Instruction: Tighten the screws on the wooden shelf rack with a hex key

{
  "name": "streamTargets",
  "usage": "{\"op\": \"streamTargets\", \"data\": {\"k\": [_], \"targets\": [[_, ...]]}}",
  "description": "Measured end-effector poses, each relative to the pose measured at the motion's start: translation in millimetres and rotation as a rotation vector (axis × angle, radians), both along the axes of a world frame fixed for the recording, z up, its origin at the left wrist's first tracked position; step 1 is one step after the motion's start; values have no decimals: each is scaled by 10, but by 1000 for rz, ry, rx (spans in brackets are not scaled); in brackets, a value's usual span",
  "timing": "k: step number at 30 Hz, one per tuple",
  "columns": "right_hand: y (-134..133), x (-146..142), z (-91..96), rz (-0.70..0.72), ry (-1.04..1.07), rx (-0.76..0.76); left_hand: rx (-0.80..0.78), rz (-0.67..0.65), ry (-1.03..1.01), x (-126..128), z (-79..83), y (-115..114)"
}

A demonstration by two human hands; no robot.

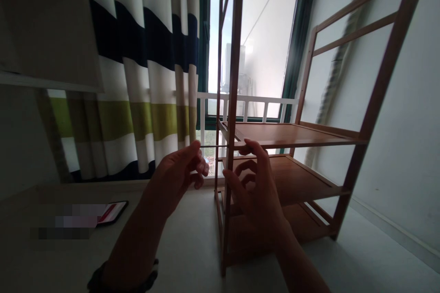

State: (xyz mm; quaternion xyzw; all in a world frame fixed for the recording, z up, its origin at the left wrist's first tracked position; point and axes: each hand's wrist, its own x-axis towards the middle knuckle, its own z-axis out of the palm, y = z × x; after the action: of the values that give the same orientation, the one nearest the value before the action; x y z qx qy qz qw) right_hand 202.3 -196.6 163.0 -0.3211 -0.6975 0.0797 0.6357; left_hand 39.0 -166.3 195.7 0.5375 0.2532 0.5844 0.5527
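Observation:
A brown wooden shelf rack with several tiers stands upright in front of me. My left hand pinches the end of a thin metal rod between thumb and index finger, its other fingers curled loosely. The rod lies level, and its far end meets the rack's near left post beside a shelf; whether it enters a hole I cannot tell. My right hand is curled about the same joint, thumb at the post and index finger on the shelf's front edge. A dark band circles my left wrist.
A phone lies on the white surface at left, partly blurred out. Striped curtains hang behind it, next to a window with a white railing. A pale wall stands close on the rack's right. A cabinet overhangs the upper left.

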Motion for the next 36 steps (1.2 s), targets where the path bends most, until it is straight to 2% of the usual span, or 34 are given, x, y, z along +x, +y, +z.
{"op": "streamTargets", "data": {"k": [5,8,10,13,16,18,20,29,36], "targets": [[3,-24,10,-6,55,15,32,9,-36,39,42,-56],[7,-30,9,-1,58,21,173,73,2,61,50,-91],[9,-29,9,3,56,28,326,203,61,79,36,-103],[9,-21,10,7,50,34,520,495,140,125,-3,-118],[4,-11,10,8,36,28,596,722,170,180,-29,-149],[4,-5,5,13,16,12,594,774,178,207,-23,-180],[8,-1,-3,14,10,5,561,767,164,221,-2,-214],[3,9,-7,28,8,9,334,532,-12,136,77,-274],[19,5,-20,12,24,27,124,134,-147,44,85,-155]]}}
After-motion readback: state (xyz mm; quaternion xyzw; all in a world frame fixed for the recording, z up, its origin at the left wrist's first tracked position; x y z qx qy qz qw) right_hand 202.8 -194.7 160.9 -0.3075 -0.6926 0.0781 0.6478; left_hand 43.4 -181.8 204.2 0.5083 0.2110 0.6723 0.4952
